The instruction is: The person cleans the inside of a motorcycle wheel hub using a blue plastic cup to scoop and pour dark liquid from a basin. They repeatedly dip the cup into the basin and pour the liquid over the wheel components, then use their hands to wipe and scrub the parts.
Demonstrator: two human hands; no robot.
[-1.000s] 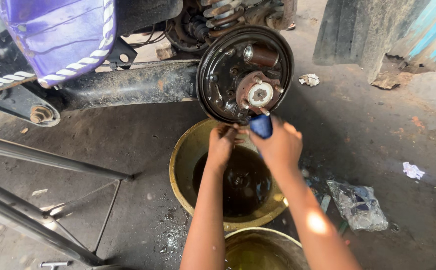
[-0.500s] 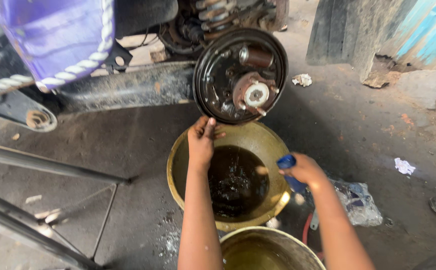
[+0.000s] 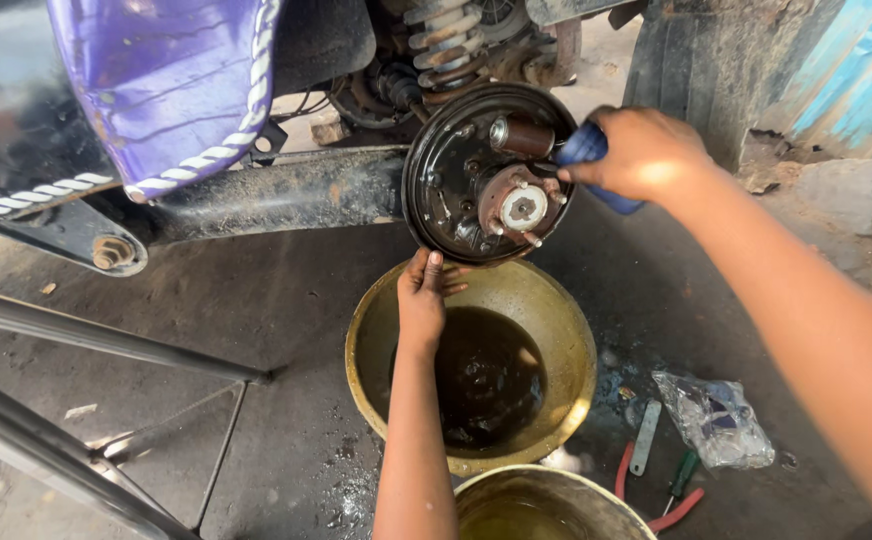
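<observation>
left hand [image 3: 424,295]: fingers up on the bottom edge of the round brake backing plate [image 3: 451,190]
right hand [image 3: 646,152]: wrapped around a blue-handled tool [image 3: 596,160], tip at the hub [image 3: 519,205]
underneath: yellowish basin [image 3: 571,330] of dark oily liquid
floor stuff: red pliers [image 3: 671,500], crumpled plastic bag [image 3: 716,420]
up top: purple body panel [image 3: 166,80], coil spring [image 3: 446,35]

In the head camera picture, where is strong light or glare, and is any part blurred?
Head view: sunlight brightens the right forearm and the ground at upper right; soft glare on the purple body panel and the dark liquid in the yellow basin. The brake plate is sharp; the right hand looks slightly soft.
</observation>
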